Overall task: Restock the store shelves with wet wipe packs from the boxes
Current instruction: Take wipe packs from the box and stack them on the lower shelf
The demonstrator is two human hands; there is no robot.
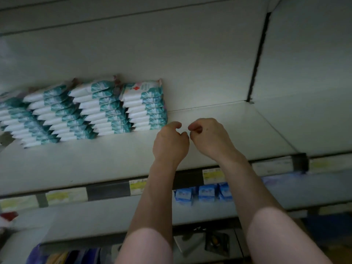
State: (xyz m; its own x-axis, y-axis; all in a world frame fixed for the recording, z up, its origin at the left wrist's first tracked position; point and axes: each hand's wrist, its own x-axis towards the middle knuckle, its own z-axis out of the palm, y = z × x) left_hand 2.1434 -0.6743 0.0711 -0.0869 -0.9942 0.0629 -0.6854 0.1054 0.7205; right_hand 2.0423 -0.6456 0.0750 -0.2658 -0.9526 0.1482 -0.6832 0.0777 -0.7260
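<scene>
1. My left hand (170, 141) and right hand (209, 138) hang over the shelf (114, 159). Both have their fingers curled in and hold nothing. They sit close together, with a small gap between the knuckles.
2. The packs (144, 107) stand in 4 stacks at the back left of this shelf. The nearest stack is just beside my left hand and not touching it. No box is in view.
3. My hands are over the bare stretch right of the stacks. I take the step in hand to be bringing more packs for a 5th stack there.
4. To do it well, I would set the next batch flush against the last stack and push it back to the rear wall.
5. I would keep the teal ends facing the same way as the others. Then I would square the edges with both palms, because the stacks further left look slanted.
6. Both forearms reach up and forward, side by side. The wrists are bent so the backs of my hands face me.
7. My forearms cross the shelf lip with its tags (211, 175). They also partly cover the blue packs (203, 193) on the shelf below.
</scene>
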